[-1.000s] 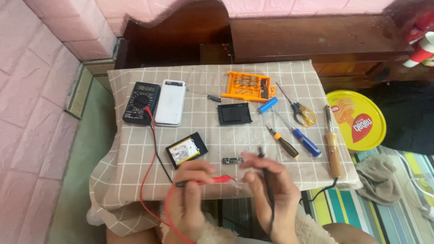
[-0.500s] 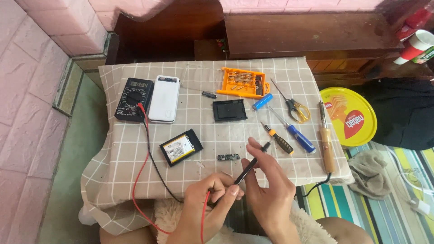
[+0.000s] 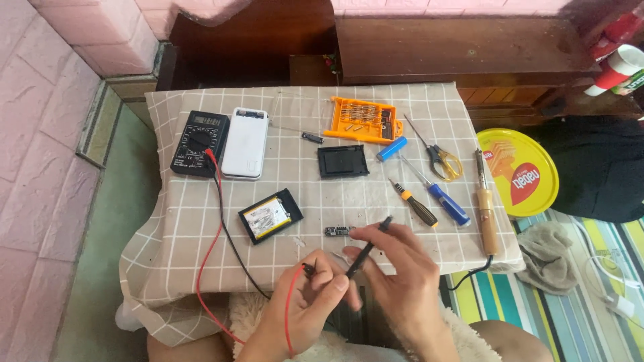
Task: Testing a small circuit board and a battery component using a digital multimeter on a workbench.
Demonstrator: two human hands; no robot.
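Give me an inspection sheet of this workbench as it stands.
Surface: small table under a checked cloth.
Job's things: black probe in the right hand; left hand grips the red lead's end; small circuit board lies just beyond the hands.
Clutter: multimeter, white power bank, battery in black case, black cover, orange bit set, screwdrivers, scissors, soldering iron.
Hands: both closed on probes.
Cables: red and black leads run from the multimeter.
Surroundings: pink wall, yellow tin lid.

Black probe [image 3: 365, 249]; beige checked tablecloth [image 3: 201, 231]; orange bit case [image 3: 363, 121].
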